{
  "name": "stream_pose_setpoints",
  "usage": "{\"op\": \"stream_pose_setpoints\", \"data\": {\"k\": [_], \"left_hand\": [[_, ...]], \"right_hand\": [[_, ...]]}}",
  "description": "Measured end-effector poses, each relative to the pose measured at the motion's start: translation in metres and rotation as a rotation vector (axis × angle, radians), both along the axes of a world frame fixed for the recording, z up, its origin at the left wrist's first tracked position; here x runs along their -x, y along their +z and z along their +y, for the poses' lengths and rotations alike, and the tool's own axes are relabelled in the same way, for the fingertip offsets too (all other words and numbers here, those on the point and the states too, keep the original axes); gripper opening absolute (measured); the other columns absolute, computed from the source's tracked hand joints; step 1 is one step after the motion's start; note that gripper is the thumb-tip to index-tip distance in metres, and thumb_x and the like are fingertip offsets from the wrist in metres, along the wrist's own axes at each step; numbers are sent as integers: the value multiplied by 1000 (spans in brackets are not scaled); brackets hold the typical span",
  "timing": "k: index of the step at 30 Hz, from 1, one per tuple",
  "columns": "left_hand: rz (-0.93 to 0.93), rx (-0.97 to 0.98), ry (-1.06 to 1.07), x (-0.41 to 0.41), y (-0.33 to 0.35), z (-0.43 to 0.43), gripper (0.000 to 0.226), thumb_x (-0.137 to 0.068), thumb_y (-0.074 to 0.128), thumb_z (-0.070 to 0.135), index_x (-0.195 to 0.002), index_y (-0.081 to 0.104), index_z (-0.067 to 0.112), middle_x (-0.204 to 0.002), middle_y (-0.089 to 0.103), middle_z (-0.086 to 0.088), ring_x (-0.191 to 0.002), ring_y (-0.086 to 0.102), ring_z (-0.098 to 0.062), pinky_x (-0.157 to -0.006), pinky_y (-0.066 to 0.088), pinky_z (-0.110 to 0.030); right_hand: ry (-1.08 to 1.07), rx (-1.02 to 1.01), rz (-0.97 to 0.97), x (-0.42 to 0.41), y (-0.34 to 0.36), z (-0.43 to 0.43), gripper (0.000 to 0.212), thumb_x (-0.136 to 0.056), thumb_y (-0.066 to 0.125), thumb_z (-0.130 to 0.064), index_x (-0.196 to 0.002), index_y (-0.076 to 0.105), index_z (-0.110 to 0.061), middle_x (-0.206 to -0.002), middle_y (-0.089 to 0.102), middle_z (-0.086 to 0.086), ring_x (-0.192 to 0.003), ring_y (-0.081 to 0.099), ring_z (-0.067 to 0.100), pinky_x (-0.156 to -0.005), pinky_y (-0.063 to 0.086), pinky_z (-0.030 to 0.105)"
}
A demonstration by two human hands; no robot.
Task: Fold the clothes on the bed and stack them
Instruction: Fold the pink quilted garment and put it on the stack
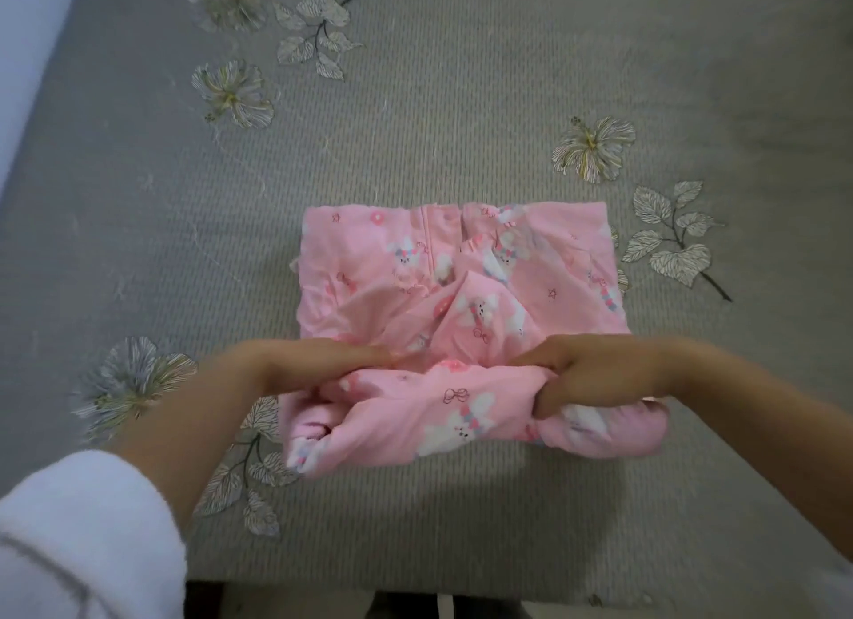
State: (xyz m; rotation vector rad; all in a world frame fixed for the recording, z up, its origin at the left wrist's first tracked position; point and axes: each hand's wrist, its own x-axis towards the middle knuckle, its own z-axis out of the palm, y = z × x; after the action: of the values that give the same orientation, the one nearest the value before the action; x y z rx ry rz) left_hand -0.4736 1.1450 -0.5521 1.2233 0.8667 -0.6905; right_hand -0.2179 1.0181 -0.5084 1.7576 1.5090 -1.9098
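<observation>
White fleece sleeve: near-left of the pink bunny-print cotton garment, on the left forearm. Left hand: fingers curled, gripping the garment's bunched near edge at its left end. Garment: partly folded, lying on the grey woven bedspread with embroidered flowers. Right hand: clenched on the same edge, right end.

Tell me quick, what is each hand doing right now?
Left hand: closed, pinching the near fold of the pink garment.
Right hand: closed, gripping the same fold.
</observation>
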Motion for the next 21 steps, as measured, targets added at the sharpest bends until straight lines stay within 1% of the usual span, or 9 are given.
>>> {"op": "stream_pose_setpoints", "data": {"k": [2,4,6,8,10,14,16,18,21], "left_hand": [[-78,115,140,8,9,-14,54,-79,57,61,-118,63,24,-111,70,12,-105,63,-1,-98,45,-22],[-135,160,354,14,18,-29,61,-63,70,65,-110,62,27,-92,72,21,-85,66,9,-73,49,-9],[-174,208,606,21,16,-40,44,-72,68,59,-100,70,25,-87,74,13,-77,69,1,-60,51,-14],[-227,239,809,25,17,-47,48,-71,65,66,-92,78,25,-97,75,-1,-85,71,-12,-61,55,-22],[-382,220,878,31,20,-49,63,-50,75,73,-96,77,31,-105,73,1,-96,69,-13,-68,56,-23],[-430,-143,686,34,30,-53,63,-63,83,46,-119,63,24,-112,70,8,-106,65,-10,-78,52,-16],[-315,-340,804,25,25,-55,35,-72,80,26,-104,67,19,-91,75,10,-86,69,-3,-66,51,-13],[-163,-529,973,15,17,-55,10,-83,69,27,-92,69,22,-81,74,9,-80,70,-6,-64,51,-20],[-63,-601,1115,15,2,-49,10,-87,64,37,-91,65,28,-91,69,10,-85,63,-4,-65,46,-21]], "right_hand": [[-61,147,36,-12,7,0,44,-64,64,-28,-106,70,-21,-106,72,1,-101,67,20,-95,51,42],[-107,229,47,-22,15,7,40,-64,67,-23,-102,71,-14,-102,73,7,-98,69,26,-90,54,39],[-106,242,20,-27,21,22,38,-67,69,-19,-102,70,-6,-101,74,11,-97,69,29,-86,55,36],[-39,181,-84,-30,24,41,35,-71,73,-18,-103,70,-3,-100,74,12,-96,69,30,-89,54,41],[17,118,-196,-31,27,61,31,-75,74,-20,-102,72,-4,-99,74,10,-92,70,28,-89,55,42],[162,6,-410,-24,30,91,28,-76,74,-27,-97,73,-8,-95,72,7,-88,69,26,-83,55,36],[276,-135,-588,-17,30,99,35,-75,75,-39,-93,70,-9,-87,66,6,-83,63,26,-74,51,35],[364,-418,-833,-8,30,98,36,-79,70,-45,-93,63,-13,-88,60,5,-89,59,29,-72,43,33],[360,-1128,-970,5,19,75,23,-80,61,-13,-102,59,-7,-112,63,12,-111,56,32,-96,39,45]]}}
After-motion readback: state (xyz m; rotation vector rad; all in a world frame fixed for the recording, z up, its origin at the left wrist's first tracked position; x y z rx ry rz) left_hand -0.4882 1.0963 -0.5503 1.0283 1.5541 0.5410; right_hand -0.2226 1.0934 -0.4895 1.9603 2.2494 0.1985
